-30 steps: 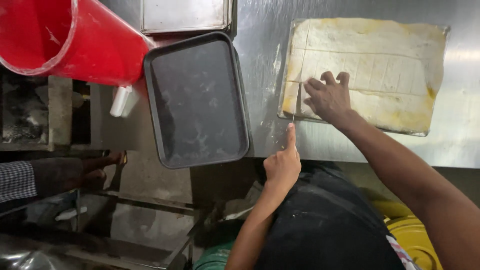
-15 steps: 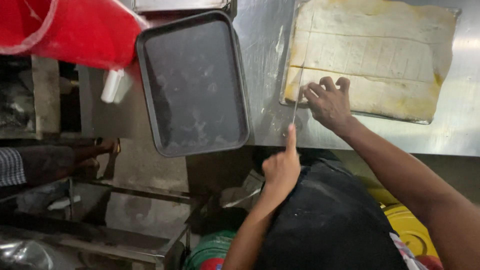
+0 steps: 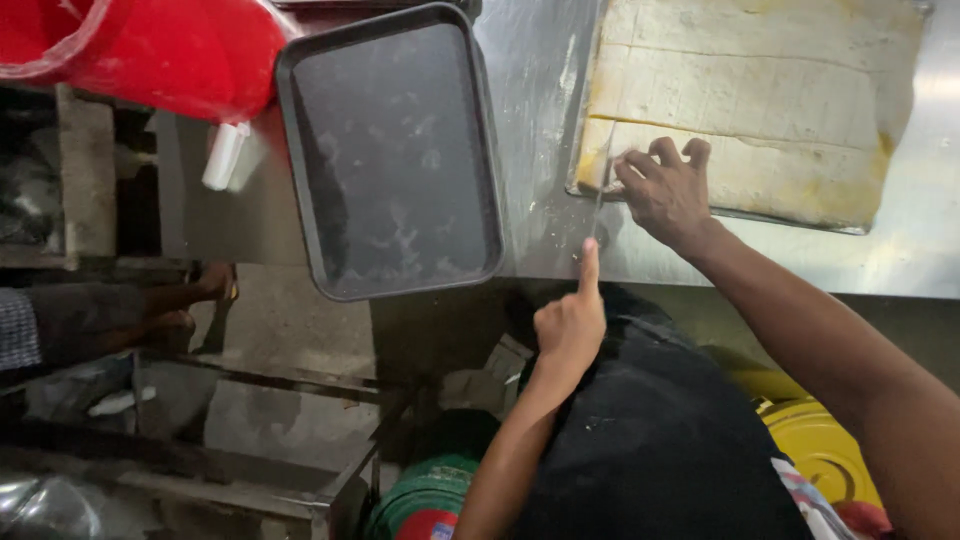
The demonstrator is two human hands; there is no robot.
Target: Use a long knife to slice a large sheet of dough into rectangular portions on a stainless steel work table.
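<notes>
A pale yellow slab (image 3: 760,100), scored into long strips, lies on a sheet on the steel table (image 3: 540,120). My right hand (image 3: 665,190) presses its fingertips on the nearest strip, close to the slab's left end. My left hand (image 3: 570,325) sits at the table's front edge and grips a knife handle, with the index finger stretched along the spine. The thin knife blade (image 3: 598,205) stands edge-down across the left end of that strip, just left of my right fingers.
An empty dark tray (image 3: 390,150) overhangs the table edge left of the slab. Above it to the left is a red bucket (image 3: 180,50) with a white cup (image 3: 225,155) below. Another person's foot (image 3: 170,310) shows at left. A yellow lid (image 3: 820,450) lies lower right.
The view has shifted a little up the table. Both hands and the knife stay at the slab's near left corner, the right fingers spreading slightly.
</notes>
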